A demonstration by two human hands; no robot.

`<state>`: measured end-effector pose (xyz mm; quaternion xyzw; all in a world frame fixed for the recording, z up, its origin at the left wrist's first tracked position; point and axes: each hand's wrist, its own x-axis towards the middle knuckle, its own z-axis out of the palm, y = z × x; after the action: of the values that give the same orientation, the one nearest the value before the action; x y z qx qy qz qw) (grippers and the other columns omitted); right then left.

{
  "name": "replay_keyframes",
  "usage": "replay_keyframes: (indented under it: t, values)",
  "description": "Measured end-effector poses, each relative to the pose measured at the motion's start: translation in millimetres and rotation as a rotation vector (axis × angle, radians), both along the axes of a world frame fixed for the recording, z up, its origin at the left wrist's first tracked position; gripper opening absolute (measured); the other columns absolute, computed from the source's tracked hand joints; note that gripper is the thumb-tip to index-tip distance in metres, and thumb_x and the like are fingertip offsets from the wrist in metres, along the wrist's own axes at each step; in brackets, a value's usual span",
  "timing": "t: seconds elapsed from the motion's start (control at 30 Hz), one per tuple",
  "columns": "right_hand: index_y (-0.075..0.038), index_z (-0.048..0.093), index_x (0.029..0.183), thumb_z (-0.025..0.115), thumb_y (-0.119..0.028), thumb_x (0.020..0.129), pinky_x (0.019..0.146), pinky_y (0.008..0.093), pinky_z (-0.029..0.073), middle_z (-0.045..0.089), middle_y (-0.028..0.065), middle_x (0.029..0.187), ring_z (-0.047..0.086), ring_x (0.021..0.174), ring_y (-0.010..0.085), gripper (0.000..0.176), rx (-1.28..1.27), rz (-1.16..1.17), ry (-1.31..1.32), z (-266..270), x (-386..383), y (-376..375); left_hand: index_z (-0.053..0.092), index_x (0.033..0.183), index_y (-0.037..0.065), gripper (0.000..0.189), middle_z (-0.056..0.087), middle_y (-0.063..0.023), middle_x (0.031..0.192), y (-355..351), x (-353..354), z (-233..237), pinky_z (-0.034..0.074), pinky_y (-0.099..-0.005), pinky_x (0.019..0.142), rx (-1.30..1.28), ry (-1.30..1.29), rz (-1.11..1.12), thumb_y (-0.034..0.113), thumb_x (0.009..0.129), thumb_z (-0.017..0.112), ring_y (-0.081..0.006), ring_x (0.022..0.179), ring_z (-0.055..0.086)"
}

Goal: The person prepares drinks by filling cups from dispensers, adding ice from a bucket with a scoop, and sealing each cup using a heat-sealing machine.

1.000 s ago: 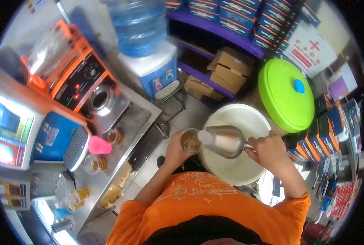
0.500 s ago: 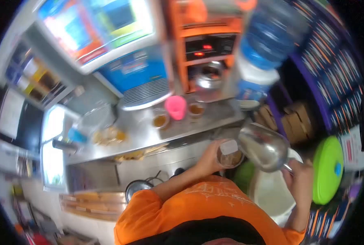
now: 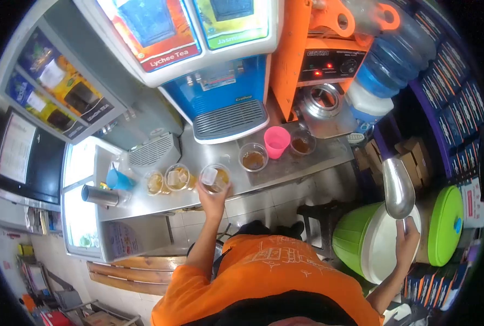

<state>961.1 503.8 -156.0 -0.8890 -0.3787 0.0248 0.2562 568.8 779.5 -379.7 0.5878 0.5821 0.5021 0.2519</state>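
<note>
My left hand (image 3: 213, 201) is wrapped round a clear plastic cup (image 3: 218, 180) of brown drink with ice, at the front edge of the steel counter. Just left of it stand two more clear cups of iced drink, the nearer cup (image 3: 176, 177) and a farther one (image 3: 155, 183). My right hand (image 3: 407, 240) grips the handle of a metal ice scoop (image 3: 399, 190), held upright above the green ice bucket (image 3: 353, 239). The scoop looks empty. To the right of the held cup are a cup of tea (image 3: 253, 158), a pink cup (image 3: 277, 143) and another tea cup (image 3: 303, 143).
A drink dispenser (image 3: 230, 120) and an orange cup sealing machine (image 3: 291, 70) line the counter's back. A bright green lid (image 3: 446, 225) leans right of the bucket. A blue water bottle (image 3: 394, 60) stands behind. A metal cylinder (image 3: 100, 195) lies at the counter's left.
My left hand has carried the cup left, from beside the bucket to the counter. The scoop has moved right and turned upright. The view has shifted.
</note>
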Motion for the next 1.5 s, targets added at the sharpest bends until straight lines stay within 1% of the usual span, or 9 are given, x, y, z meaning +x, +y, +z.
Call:
replay_keyframes:
  t: [0.13,0.27,0.33,0.53,0.6,0.8,0.9,1.07,1.5]
  values:
    - [0.004,0.048,0.083,0.058,-0.012,0.088,0.049,0.0316,0.029,0.033,0.0112,0.062,0.029,0.057,0.0151,0.021,0.039,-0.120,-0.027,-29.3,18.5,-43.5,0.036,0.126,-0.003,0.081,0.048,-0.0163,0.118,24.2,9.4,-13.2,0.039,-0.0362,0.096,-0.041,-0.101,0.041,0.014,0.062,0.084,-0.0256,0.110,0.048]
    - [0.004,0.057,0.094,0.059,-0.017,0.087,0.060,0.0383,0.042,0.054,0.0250,0.070,0.052,0.061,0.0348,0.023,0.024,-0.133,-0.172,-35.4,36.6,-75.2,0.028,0.131,-0.006,0.089,0.036,-0.0207,0.129,36.2,21.0,-36.6,0.035,-0.0396,0.100,0.049,-0.036,0.193,0.017,0.066,0.083,-0.0305,0.115,0.043]
    - [0.004,0.060,0.098,0.060,-0.022,0.086,0.068,0.0429,0.045,0.059,0.0297,0.083,0.059,0.079,0.0440,0.028,-0.143,-0.260,-0.271,-28.3,44.2,-90.2,0.022,0.134,-0.006,0.093,0.029,-0.0222,0.135,12.6,21.0,-46.6,0.033,-0.0411,0.103,-0.197,-0.193,0.127,0.014,0.067,0.082,-0.0317,0.120,0.039]
    - [-0.004,0.066,0.094,0.059,-0.031,0.083,0.071,0.0433,0.050,0.066,0.0181,0.087,0.064,0.081,0.0340,0.031,-0.690,-0.310,-0.176,-36.5,104.4,-110.7,0.017,0.138,-0.003,0.094,0.028,-0.0245,0.139,-34.1,86.1,-33.9,0.031,-0.0419,0.106,-0.126,0.087,-0.059,0.012,0.070,0.080,-0.0355,0.123,0.038]
    - [-0.012,0.070,0.087,0.061,-0.023,0.078,0.064,0.0397,0.050,0.067,0.0132,0.082,0.065,0.077,0.0281,0.017,-0.949,-0.139,-0.208,-88.9,152.2,-107.4,0.020,0.137,-0.007,0.096,0.033,-0.0264,0.136,-12.2,95.7,-48.0,0.029,-0.0442,0.108,0.063,0.151,-0.059,0.017,0.068,0.082,-0.0366,0.125,0.037]
    - [-0.020,0.071,0.099,0.064,-0.037,0.074,0.072,0.0422,0.047,0.068,0.0008,0.098,0.063,0.092,0.0230,0.031,-1.399,0.220,-0.018,-230.8,223.7,-33.0,0.026,0.132,-0.010,0.096,0.036,-0.0264,0.132,25.6,117.9,-56.3,0.032,-0.0451,0.105,0.072,0.132,0.064,0.025,0.065,0.085,-0.0350,0.121,0.042]
    - [-0.019,0.071,0.098,0.065,-0.035,0.075,0.070,0.0406,0.047,0.068,0.0015,0.096,0.064,0.091,0.0229,0.029,-1.382,0.272,-0.022,-270.8,261.7,-46.3,0.031,0.129,-0.010,0.099,0.044,-0.0264,0.125,20.5,140.4,-19.9,0.039,-0.0446,0.100,-0.029,-0.117,0.014,0.036,0.061,0.086,-0.0354,0.114,0.048]
    - [-0.018,0.071,0.096,0.065,-0.030,0.076,0.065,0.0368,0.048,0.069,0.0032,0.089,0.065,0.086,0.0227,0.024,-1.343,0.396,-0.064,-301.7,280.7,-73.7,0.037,0.125,-0.006,0.088,0.049,-0.0258,0.120,38.6,120.3,-41.8,0.045,-0.0451,0.093,0.062,0.087,0.206,0.037,0.064,0.084,-0.0360,0.107,0.053]
    - [-0.012,0.071,0.082,0.057,-0.013,0.077,0.064,0.0386,0.050,0.069,0.0080,0.085,0.066,0.079,0.0267,0.014,-1.078,0.365,-0.038,-240.9,256.8,-80.3,0.038,0.127,-0.003,0.066,0.051,-0.0171,0.121,-24.3,110.0,56.3,0.042,-0.0401,0.097,0.183,0.259,-0.019,0.013,0.075,0.074,-0.0283,0.113,0.050]
